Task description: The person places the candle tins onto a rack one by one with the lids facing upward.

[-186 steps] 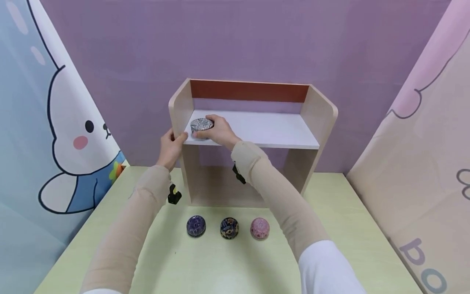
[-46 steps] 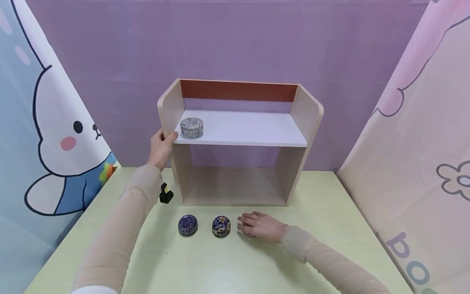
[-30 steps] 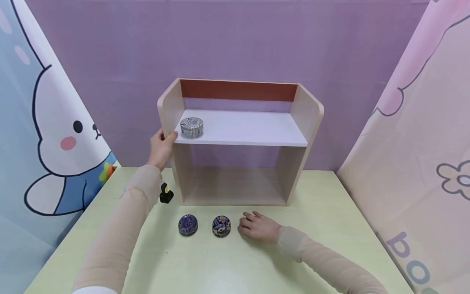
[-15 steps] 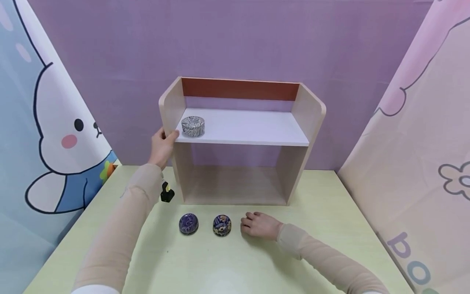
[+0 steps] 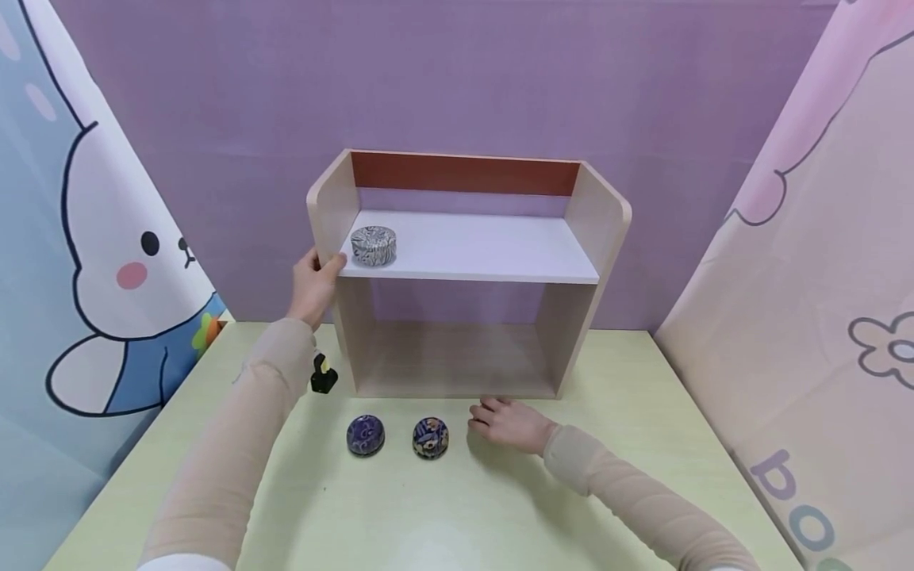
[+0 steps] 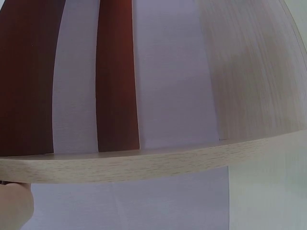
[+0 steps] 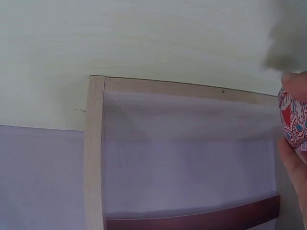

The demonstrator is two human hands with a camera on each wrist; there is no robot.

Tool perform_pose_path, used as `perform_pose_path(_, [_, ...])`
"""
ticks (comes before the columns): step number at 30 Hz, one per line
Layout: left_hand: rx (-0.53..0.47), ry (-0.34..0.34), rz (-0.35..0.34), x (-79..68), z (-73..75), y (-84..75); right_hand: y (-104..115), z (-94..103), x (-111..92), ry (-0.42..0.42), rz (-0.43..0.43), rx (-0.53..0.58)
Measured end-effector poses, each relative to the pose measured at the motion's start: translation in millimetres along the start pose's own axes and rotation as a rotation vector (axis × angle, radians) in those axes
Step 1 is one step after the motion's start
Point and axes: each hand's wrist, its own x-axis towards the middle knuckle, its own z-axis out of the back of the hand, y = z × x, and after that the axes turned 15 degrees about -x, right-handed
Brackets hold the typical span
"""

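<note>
My left hand [image 5: 312,289] grips the front edge of the left side panel of a small wooden shelf unit [image 5: 471,247]. In the left wrist view only part of that hand [image 6: 14,206] shows beside the panel edge. Just in front of the unit, my right hand [image 5: 512,424] holds a small round pink patterned tin, hidden under it in the head view. In the right wrist view the tin [image 7: 292,120] shows red and blue details between thumb and fingers. A black-and-white patterned tin [image 5: 374,247] stands at the left of the white upper shelf.
A purple tin [image 5: 366,435] and a navy floral tin [image 5: 431,438] sit side by side on the pale table [image 5: 400,515], before the unit. A purple cloth [image 5: 457,79] hangs behind; printed curtains [image 5: 136,317] flank both sides.
My right hand let go of the black-and-white tin on the upper shelf, came down and grasped the pink tin. It has since risen slightly toward the unit. The left hand keeps its hold.
</note>
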Motion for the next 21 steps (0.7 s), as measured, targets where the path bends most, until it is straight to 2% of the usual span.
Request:
perform_pose_path(5, [-0.002, 0.005, -0.001, 0.2, -0.5, 1.2, -4.1, -0.6, -1.7, -0.059, -0.068, 0.058])
perform_pose_path(12, [-0.003, 0.007, -0.003, 0.0, -0.8, 2.9, -12.5, 6.0, -4.9, -0.070, -0.208, 0.252])
perform_pose_path(15, [-0.004, 0.006, -0.005, -0.5, -0.3, 3.0, -16.4, 9.4, -4.7, -0.061, -0.271, 0.362])
perform_pose_path(21, [0.003, 0.013, 0.005, -0.2, 0.6, 0.4, -22.5, 17.1, -1.6, -0.025, -0.440, 0.651])
